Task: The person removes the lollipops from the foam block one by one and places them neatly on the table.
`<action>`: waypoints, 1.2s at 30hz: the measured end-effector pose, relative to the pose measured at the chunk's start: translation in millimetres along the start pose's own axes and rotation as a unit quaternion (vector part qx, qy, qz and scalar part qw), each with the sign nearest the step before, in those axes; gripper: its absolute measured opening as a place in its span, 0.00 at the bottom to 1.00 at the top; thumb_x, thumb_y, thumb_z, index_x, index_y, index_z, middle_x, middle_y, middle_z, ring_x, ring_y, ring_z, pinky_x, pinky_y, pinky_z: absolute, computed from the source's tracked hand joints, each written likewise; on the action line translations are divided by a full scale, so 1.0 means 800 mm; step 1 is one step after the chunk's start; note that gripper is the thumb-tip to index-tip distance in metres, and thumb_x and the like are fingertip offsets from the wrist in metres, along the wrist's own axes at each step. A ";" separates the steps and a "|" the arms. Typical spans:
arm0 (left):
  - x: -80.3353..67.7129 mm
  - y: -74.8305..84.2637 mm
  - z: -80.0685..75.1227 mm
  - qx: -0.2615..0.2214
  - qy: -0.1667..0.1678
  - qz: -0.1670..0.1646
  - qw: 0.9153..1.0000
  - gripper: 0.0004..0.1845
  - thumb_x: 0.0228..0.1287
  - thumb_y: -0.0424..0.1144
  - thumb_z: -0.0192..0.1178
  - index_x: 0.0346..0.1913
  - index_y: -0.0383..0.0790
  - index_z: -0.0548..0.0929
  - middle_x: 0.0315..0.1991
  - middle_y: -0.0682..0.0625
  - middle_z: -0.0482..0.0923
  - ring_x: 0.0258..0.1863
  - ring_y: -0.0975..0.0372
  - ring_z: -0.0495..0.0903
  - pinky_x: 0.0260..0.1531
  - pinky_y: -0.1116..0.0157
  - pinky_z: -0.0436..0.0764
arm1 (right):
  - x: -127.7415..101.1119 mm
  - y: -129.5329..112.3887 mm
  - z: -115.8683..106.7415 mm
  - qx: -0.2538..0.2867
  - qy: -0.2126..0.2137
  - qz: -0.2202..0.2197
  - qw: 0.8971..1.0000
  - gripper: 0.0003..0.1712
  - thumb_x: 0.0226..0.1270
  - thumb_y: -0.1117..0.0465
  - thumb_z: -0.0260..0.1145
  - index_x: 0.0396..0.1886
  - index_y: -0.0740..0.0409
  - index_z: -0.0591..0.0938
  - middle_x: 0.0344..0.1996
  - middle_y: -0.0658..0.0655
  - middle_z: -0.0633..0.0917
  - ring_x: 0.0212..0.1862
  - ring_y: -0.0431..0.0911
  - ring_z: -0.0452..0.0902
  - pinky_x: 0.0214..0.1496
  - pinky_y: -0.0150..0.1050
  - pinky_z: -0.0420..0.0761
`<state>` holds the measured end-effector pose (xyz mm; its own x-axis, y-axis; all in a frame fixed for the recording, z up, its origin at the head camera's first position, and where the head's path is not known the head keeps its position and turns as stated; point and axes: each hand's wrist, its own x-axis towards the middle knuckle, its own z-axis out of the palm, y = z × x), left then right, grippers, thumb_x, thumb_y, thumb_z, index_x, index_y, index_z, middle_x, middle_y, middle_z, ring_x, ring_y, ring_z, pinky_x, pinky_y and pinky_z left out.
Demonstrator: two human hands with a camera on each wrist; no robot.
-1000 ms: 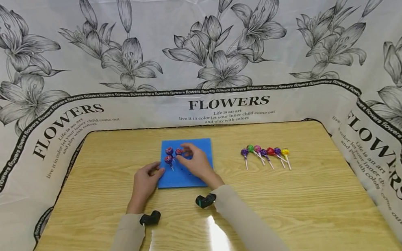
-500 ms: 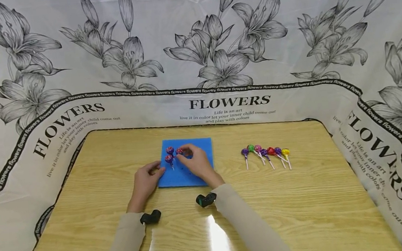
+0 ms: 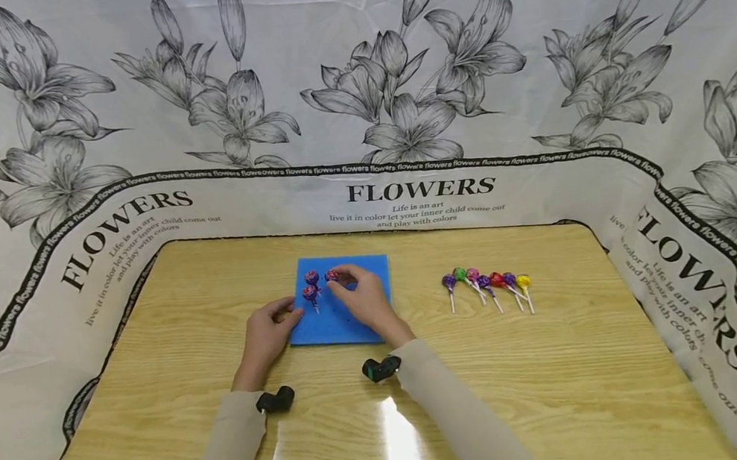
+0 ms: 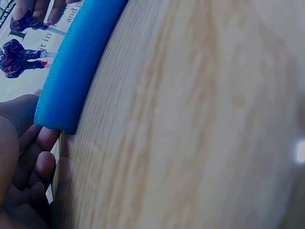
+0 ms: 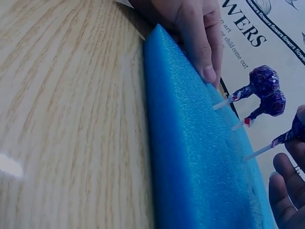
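Observation:
A blue foam block [image 3: 314,329] lies on the wooden table. My left hand [image 3: 268,336] grips its left edge, with the thumb [image 5: 208,71] on the top face and the other fingers by the side. Two purple-and-red wrapped lollipops [image 5: 265,82] stand in the foam on their white sticks, heads close together. My right hand [image 3: 367,297] pinches the head of a third such lollipop [image 3: 330,274] just to their right. Its stick [image 5: 259,152] reaches down to the foam surface, as the right wrist view shows. Part of that head is hidden behind the fingers.
Several lollipops in purple, green, pink, red and yellow [image 3: 524,279] wrappers lie in a row on the table [image 3: 526,378] to the right of the foam. A white flower-printed cloth [image 3: 258,204] surrounds the table's back and sides.
My right hand has shifted very slightly to the right, and the lollipop head in its fingers with it. The left hand and the foam block stay in place.

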<state>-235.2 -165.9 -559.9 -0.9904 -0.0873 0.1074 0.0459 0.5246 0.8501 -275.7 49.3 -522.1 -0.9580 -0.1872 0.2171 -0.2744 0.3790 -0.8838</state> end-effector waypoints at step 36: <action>-0.001 0.000 0.001 -0.003 -0.005 -0.011 1.000 0.21 0.69 0.44 0.69 0.59 0.36 0.86 0.46 0.44 0.87 0.37 0.60 0.79 0.38 0.68 0.77 | -0.055 0.077 -0.261 -0.095 0.096 0.072 0.988 0.25 0.78 0.48 0.62 0.63 0.61 0.81 0.55 0.64 0.84 0.57 0.55 0.79 0.47 0.20 0.75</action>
<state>-234.5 -165.3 -560.2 -0.9925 -0.0893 0.0835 0.0255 0.5168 0.8557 -267.9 270.2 -499.2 -0.9815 0.0494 0.1850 -0.1269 0.5559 -0.8215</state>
